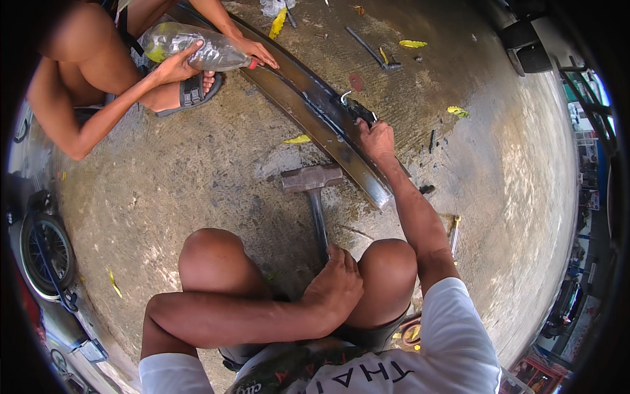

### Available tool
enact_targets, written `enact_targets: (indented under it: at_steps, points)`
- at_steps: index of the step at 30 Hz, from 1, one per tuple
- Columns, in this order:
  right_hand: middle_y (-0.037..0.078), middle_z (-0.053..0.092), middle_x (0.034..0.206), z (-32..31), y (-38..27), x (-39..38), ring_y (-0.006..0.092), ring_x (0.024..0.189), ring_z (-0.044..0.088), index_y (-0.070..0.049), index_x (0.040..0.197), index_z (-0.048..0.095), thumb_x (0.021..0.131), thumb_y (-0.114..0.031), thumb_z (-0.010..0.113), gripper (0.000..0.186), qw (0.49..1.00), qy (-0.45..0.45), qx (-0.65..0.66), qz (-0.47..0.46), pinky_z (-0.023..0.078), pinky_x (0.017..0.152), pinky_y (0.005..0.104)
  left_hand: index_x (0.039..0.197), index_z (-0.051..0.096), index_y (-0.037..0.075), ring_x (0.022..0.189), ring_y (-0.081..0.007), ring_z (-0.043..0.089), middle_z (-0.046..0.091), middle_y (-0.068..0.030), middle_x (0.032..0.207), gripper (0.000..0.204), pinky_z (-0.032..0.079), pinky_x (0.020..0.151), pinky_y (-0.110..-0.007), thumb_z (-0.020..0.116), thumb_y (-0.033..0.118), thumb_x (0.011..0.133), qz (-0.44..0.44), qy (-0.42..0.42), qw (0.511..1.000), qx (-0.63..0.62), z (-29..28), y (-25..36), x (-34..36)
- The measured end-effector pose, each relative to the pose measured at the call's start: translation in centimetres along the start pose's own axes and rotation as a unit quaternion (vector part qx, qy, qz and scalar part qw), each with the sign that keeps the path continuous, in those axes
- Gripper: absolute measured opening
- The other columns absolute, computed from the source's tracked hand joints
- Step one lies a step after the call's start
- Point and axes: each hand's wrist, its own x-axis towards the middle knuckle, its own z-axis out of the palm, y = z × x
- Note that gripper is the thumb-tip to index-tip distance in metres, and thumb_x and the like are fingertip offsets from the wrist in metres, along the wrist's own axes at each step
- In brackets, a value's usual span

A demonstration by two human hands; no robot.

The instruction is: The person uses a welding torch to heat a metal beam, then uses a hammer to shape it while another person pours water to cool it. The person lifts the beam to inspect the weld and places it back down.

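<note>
My left hand (336,282) is closed around the handle end of a sledgehammer (312,177) beside my right knee. The hammer's head lies on the ground by the near end of a long metal beam (262,85). Reaching forward, my right hand (377,140) is closed at the beam's right edge, at a small dark object (357,113) with bright metal parts; its kind is unclear and my fingers partly hide it. Across from me, another person's hand tilts a clear plastic bottle (197,47) with a red cap over the beam. That person's other hand (258,52) rests on the beam.
Wet concrete (164,197) surrounds the beam. A thin metal rod with a bent end (371,47) lies beyond it, among yellow leaves (413,44). A brass-coloured tool (455,233) lies right of my forearm. A wheel (47,253) stands far left.
</note>
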Motion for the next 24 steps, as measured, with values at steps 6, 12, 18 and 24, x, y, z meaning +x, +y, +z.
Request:
enact_targets:
  at_steps: [6,12,18,24]
  points:
    - [0.013,0.071,0.068,-6.3,13.2,-11.7,0.0223,0.061,0.069,-0.002,0.089,0.076,0.093,-0.034,0.066,0.034,0.996,0.007,-0.017,0.082,0.053,0.062,0.0374,0.1,0.075,-0.001,0.109,-0.0344,0.061,0.068,-0.0202,0.107,0.03,0.042,0.104,-0.05,0.059,0.018,0.084,0.023,0.006,1.0,-0.013,-1.1,-0.9,-0.9]
    - [0.024,0.068,0.073,-17.6,9.4,-16.2,0.037,0.068,0.07,-0.001,0.094,0.074,0.092,-0.028,0.064,0.029,0.983,0.041,-0.003,0.176,0.053,0.063,0.0444,0.097,0.075,-0.002,0.107,-0.0346,0.061,0.068,-0.0205,0.105,0.03,0.042,0.103,-0.051,0.059,0.019,0.082,0.006,0.022,1.0,-0.017,-0.1,-0.6,-2.2]
    - [0.032,0.063,0.075,-13.1,-3.5,-3.3,0.048,0.078,0.065,0.008,0.086,0.067,0.096,-0.032,0.059,0.042,0.997,-0.069,-0.037,-0.026,0.05,0.072,0.0524,0.098,0.075,-0.002,0.108,-0.0353,0.061,0.069,-0.0218,0.105,0.03,0.042,0.102,-0.05,0.058,0.018,0.083,-0.004,0.055,0.998,-0.02,-0.1,-0.6,-1.9]
    - [0.03,0.067,0.1,-1.0,-13.5,10.2,0.044,0.101,0.064,0.003,0.099,0.068,0.096,-0.035,0.056,0.041,0.983,-0.095,-0.077,-0.135,0.05,0.092,0.0497,0.102,0.075,0.0,0.111,-0.0357,0.061,0.07,-0.0201,0.107,0.029,0.041,0.102,-0.05,0.057,0.016,0.087,-0.018,-0.008,1.0,-0.025,-0.7,-0.9,-1.5]
